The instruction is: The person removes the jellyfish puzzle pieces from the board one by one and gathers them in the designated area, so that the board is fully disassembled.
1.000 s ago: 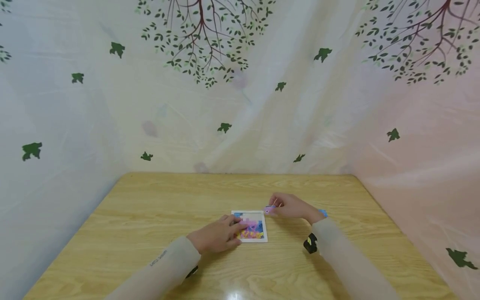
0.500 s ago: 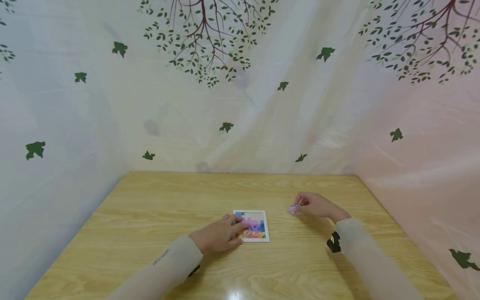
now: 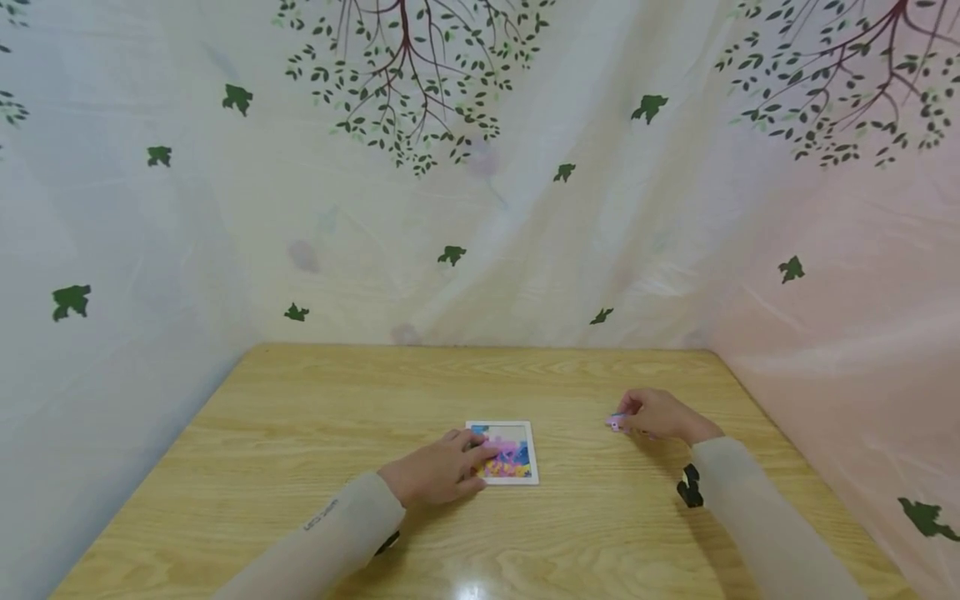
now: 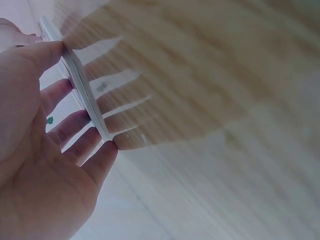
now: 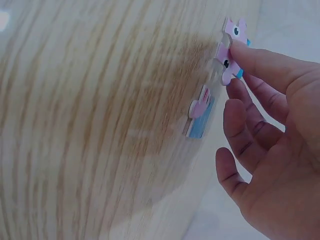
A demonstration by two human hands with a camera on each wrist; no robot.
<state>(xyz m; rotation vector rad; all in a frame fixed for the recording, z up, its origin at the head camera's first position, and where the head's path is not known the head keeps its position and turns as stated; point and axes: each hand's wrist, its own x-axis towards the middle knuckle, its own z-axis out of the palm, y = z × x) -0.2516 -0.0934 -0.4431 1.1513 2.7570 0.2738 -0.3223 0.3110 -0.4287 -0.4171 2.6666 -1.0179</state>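
My left hand rests over the left part of a white-framed jigsaw puzzle, its fingers spread. In the left wrist view, the fingertips of the left hand touch the puzzle's thin edge. Off to the right of the frame, my right hand pinches a pink jigsaw piece between thumb and fingers. Seen from the right wrist, the right hand has its thumb on this jigsaw piece, which carries printed eyes and blue edges. It may be two pieces joined.
Close below the right hand, another pink-and-blue jigsaw piece lies on the wooden table. The puzzle's upper area shows a pale bare backing. A curtain printed with branches and leaves hangs behind the table and along both sides.
My right hand has moved to the right, away from the puzzle frame, carrying the pink jigsaw piece. The left hand stays on the puzzle.
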